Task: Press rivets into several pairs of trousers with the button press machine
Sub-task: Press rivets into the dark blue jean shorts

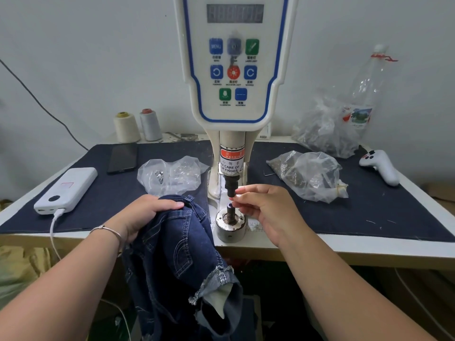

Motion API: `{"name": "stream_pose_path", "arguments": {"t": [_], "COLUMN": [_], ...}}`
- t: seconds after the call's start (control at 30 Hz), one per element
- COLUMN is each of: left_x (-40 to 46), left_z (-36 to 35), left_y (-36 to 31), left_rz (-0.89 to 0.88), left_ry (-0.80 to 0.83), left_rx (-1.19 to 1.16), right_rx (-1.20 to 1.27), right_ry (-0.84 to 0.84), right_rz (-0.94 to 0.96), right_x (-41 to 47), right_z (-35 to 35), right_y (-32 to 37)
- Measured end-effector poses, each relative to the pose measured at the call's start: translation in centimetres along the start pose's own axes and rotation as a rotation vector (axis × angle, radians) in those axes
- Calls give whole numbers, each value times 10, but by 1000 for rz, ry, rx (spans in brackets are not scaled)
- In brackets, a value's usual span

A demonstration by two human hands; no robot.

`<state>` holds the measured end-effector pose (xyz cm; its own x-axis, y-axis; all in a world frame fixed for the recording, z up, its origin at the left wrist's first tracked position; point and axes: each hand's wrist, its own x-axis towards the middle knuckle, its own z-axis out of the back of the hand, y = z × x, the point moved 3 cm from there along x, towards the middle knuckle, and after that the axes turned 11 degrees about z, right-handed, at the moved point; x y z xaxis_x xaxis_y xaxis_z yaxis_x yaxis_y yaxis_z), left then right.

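- Nearest, lower centre of the frame: dark blue denim trousers (177, 254) with a frayed hem hang off the table edge (344, 247).
- The left hand (145, 212) clutches their bunched top, just left of the press.
- The lower die post (230, 212) stands upright at centre, directly beneath the upper punch (231, 185).
- The right hand (266, 207), the nearer one, has its fingertips pinched between post and punch, probably seating a rivet; too small to tell.
- The trousers must likely travel rightward onto the post.

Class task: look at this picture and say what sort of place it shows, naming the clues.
Probably a small garment workshop: a button press machine stands on the bench, thread cones sit behind, and the left hand holds denim trousers.
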<state>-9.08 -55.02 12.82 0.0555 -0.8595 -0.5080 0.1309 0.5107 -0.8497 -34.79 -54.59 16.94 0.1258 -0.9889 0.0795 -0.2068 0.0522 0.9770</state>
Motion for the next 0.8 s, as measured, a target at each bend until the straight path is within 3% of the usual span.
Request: {"name": "stream_pose_path", "arguments": {"t": [0.53,0.8], "left_x": [3,7], "left_z": [2,4], "left_y": [1,2], "left_rz": [-8,-20], "left_ry": [-5,-16], "left_rx": [-5,12], "right_rx": [257,229], "right_ry": [-57,-119], "right_rz": [-194,-256], "right_x": [-8,-9], "right_z": [-2,0], "right_y": [4,11]}}
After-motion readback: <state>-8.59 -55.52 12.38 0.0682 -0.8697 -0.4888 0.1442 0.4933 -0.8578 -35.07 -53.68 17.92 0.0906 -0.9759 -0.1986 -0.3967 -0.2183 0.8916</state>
